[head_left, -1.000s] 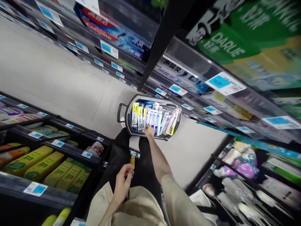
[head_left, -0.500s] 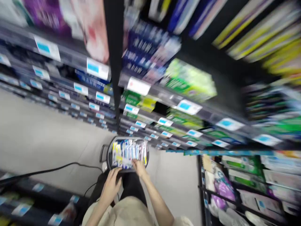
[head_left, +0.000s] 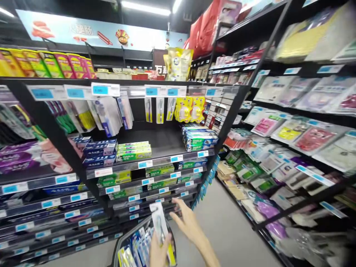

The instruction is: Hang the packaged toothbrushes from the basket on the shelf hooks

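My left hand [head_left: 160,249] grips a toothbrush in a clear and white blister pack [head_left: 158,218], held upright above the basket. To the right of the pack, my right hand [head_left: 187,218] is raised with its thumb and fingers apart and nothing in it. Below both hands sits a dark-rimmed basket [head_left: 118,246] holding several packaged toothbrushes [head_left: 140,244] in blue, white and yellow wrapping. My left hand and the pack hide part of the basket's contents.
Ahead, a shelf unit carries green toothpaste boxes [head_left: 133,150], dark blue boxes [head_left: 100,152] and hanging toothbrush packs [head_left: 160,109]. Another rack [head_left: 300,137] with bagged goods stands along the right. Between them runs a grey floor aisle [head_left: 222,218].
The view has lifted from the basket towards the shelves. My left hand has taken hold of a toothbrush pack, and my right hand has come up out of the basket.
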`<action>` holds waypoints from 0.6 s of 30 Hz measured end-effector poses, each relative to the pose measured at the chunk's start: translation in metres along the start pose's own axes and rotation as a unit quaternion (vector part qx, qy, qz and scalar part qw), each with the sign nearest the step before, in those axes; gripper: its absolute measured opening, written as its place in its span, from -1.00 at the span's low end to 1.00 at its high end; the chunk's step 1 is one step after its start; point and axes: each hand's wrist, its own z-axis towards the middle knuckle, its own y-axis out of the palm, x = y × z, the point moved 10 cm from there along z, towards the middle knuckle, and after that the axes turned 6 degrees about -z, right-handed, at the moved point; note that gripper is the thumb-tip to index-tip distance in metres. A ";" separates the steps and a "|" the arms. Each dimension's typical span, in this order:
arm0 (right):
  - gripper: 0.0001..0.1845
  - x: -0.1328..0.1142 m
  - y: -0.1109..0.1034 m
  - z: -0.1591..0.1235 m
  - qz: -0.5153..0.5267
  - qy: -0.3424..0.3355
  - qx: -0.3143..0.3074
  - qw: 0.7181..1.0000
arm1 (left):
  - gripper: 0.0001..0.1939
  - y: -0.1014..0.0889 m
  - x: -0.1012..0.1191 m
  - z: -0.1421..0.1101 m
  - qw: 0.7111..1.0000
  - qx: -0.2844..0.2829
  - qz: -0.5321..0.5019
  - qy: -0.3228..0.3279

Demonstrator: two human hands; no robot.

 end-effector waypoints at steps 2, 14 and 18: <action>-0.56 0.010 -0.018 -0.001 0.027 0.021 -0.009 0.999 | -0.38 0.021 0.048 0.015 0.997 0.007 -0.077 0.027; -0.47 -0.002 -0.012 0.007 0.411 0.041 0.007 0.911 | -0.42 0.068 0.137 0.022 0.986 -0.096 -0.087 0.108; -0.36 -0.023 -0.083 0.063 0.429 -0.004 0.100 0.897 | -0.50 0.052 0.101 -0.006 0.990 -0.092 -0.060 0.087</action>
